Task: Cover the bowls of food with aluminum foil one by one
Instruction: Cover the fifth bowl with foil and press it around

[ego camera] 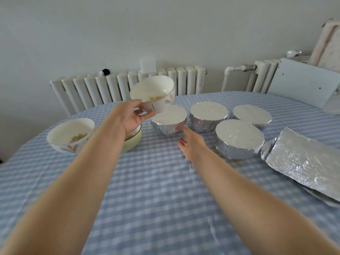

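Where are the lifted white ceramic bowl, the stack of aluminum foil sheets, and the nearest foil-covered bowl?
lifted white ceramic bowl (pixel 161 100): head view, outer side wall
stack of aluminum foil sheets (pixel 303 162): head view, top sheet
nearest foil-covered bowl (pixel 239 134): head view, flat foil top

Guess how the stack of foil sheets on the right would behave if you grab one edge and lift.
The foil sheets look thin and crinkled, so a lifted sheet would probably flop and crease, not stay flat. Likely very light. They lie loosely stacked with edges offset, so the top one may slide, or drag its neighbours, when pulled.
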`<state>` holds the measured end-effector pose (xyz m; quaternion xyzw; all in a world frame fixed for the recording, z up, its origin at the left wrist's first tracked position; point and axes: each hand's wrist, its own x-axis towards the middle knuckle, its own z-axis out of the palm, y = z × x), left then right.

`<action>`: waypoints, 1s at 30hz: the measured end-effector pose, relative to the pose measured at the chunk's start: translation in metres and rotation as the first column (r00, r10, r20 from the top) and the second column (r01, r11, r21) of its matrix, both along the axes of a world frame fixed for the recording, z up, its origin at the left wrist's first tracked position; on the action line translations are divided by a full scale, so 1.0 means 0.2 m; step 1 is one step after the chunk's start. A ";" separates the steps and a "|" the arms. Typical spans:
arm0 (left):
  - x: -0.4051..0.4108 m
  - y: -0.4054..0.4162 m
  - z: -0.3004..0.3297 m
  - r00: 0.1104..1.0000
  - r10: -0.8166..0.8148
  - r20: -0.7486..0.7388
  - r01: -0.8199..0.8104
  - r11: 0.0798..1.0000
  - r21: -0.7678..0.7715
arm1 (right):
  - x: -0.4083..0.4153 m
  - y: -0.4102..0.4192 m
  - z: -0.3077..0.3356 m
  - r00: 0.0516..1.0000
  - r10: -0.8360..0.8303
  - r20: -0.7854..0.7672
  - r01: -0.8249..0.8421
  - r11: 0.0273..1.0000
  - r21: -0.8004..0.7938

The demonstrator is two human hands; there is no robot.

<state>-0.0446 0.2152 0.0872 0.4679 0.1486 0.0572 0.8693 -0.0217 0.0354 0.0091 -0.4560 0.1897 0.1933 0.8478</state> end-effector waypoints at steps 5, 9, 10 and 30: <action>-0.18 -0.13 -0.14 0.987 -0.154 -0.047 0.154 0.988 0.003 | -0.31 -0.25 0.00 0.960 0.225 0.166 -0.142 0.903 -0.405; -0.32 -0.20 -0.23 0.936 -0.341 -0.083 0.350 0.925 0.150 | -0.51 -0.50 -0.03 0.832 0.531 0.160 -0.243 0.607 -0.756; -0.35 -0.20 -0.26 0.908 -0.407 -0.097 0.418 0.892 0.173 | -0.54 -0.55 -0.03 0.815 0.563 0.136 -0.236 0.537 -0.810; -0.46 -0.43 -0.37 0.706 -0.669 -0.233 0.703 0.620 0.347 | -0.69 -1.04 -0.15 0.875 0.410 0.259 0.237 0.104 -0.966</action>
